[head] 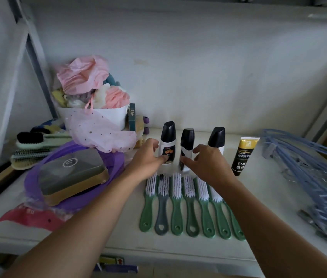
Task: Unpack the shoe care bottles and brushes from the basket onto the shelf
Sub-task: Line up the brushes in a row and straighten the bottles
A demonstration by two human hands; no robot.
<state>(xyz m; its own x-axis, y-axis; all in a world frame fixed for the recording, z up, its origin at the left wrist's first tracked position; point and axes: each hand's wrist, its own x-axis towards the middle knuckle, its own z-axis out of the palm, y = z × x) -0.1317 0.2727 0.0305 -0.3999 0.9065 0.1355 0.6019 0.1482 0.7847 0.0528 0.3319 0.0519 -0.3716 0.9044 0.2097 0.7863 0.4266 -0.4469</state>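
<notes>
While the labels stay too blurred to read, I see my left hand [148, 155] fingers spread touching the left bottle [167, 143], and my right hand [208, 159] open beside the middle bottle [186, 147].

Three white plastic bottles with black caps [167, 143], black tube with gold-yellow band [243, 156], green-handled white-bristled brushes [175, 203], one grey-handled brush [161, 205]; purple round basin [74, 205], pale pink star-speckled gauze [100, 133], blue hangers [307, 169], white shelf [106, 233]

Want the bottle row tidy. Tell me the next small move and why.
Probably close the right hand on the middle bottle and stand it straight: it leans toward the left bottle, while the right bottle and tube stand apart. Left hand steadies its neighbour.
</notes>
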